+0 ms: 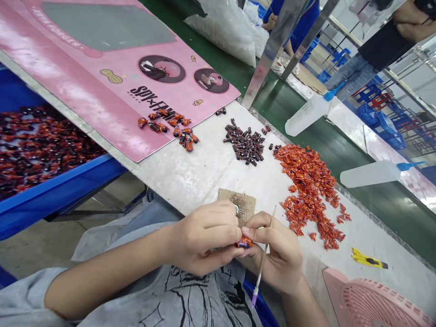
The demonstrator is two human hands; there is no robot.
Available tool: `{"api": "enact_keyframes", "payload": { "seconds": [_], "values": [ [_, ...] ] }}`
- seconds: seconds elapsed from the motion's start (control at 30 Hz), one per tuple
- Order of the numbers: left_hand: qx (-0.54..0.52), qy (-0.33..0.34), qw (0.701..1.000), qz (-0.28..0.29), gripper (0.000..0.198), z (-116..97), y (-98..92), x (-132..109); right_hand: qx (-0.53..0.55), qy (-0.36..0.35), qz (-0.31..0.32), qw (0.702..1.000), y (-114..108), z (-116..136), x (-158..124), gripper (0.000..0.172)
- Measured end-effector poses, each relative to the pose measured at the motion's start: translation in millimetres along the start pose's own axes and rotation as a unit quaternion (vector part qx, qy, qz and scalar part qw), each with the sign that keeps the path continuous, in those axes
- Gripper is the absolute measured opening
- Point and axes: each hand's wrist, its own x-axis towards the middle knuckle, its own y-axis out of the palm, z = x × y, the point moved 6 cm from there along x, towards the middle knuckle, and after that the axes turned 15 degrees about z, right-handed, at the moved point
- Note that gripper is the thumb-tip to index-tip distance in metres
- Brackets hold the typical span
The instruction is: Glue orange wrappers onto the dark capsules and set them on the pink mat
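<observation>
My left hand (204,238) and my right hand (282,256) meet above the table's near edge, fingers closed. Between their fingertips is a small orange and dark plastic figure part (244,243), mostly covered by fingers. A thin pale stick (261,268) with a purple end is also held in my right hand, slanting past the fingers. Just beyond my hands lies a brown cardboard square (248,204) with a wet, shiny spot and dark specks. Small black parts (244,143) form a pile farther off. To their right spreads a larger heap of orange parts (308,186).
Several joined orange-and-black pieces (185,136) lie by a pink printed sheet (119,113). A blue bin (61,186) of similar pieces stands left. Two bottles (369,174) lie along the green belt (391,204). A yellow cutter (369,260) and pink fan (378,299) are right. People stand beyond.
</observation>
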Motion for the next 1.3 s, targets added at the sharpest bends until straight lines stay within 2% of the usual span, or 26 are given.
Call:
{"api": "enact_keyframes", "payload": {
  "seconds": [0.53,1.17,1.3],
  "values": [
    [0.031,0.043,0.999,-0.004,0.016,-7.3,-2.8,2.9,-0.014,-0.014,0.015,1.000,0.1,4.1,0.5,0.011],
    [0.031,0.037,0.999,-0.001,0.016,-6.3,-3.1,4.0,-0.017,0.001,0.029,0.999,0.5,0.1,-2.2,0.013],
    [0.034,0.036,0.999,0.005,0.010,-3.9,-2.2,1.7,-0.011,0.007,0.022,1.000,-0.2,-0.2,-2.0,0.013]
  ]
}}
